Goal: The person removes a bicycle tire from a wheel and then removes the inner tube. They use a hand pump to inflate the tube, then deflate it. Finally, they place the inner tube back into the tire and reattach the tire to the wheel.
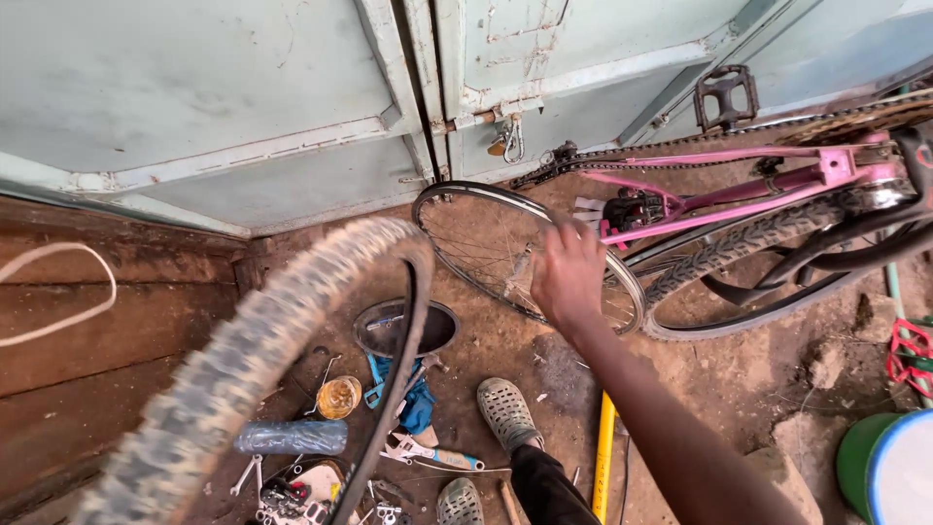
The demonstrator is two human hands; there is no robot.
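On the dirt floor before pale green metal doors point(292, 87), a bare spoked wheel rim point(486, 248) is being steadied on its edge by the right hand point(569, 272), whose fingers are being curled over the rim's near side and spokes; how tightly it is being gripped cannot be told from the back of the hand. The left hand is not being shown, so its state cannot be told, though a knobby tyre point(253, 360), blurred and close to the camera, is being held up on the left, already stripped off the rim. Judging by this, the removal is done and the refitting is being left undone. An upturned pink bicycle frame point(739, 190) is being kept just beyond the rim, with another tyre point(748, 243) lying beside it. Scattered below are a dark round pan point(403, 326), a blue rag point(418, 399), a wrench point(428, 452), a yellow bar point(604, 452) and grey clogs point(505, 413).
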